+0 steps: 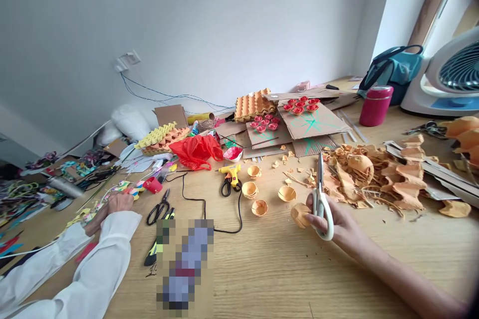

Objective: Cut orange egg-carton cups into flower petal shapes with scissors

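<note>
Carton cup (299,215), in right hand (339,220), nested cups (250,191) nearby

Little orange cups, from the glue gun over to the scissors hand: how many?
5: one held cup in the right hand, another cup beyond it, three beside the yellow glue gun: far cup, middle cup, near cup. The middle one looks stacked, so more may hide.

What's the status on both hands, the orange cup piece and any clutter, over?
Right hand: holding scissors and orange cup piece. Left hand: out of view. Clutter: scrap pile just beyond the hand, loose cups nearby.
</note>
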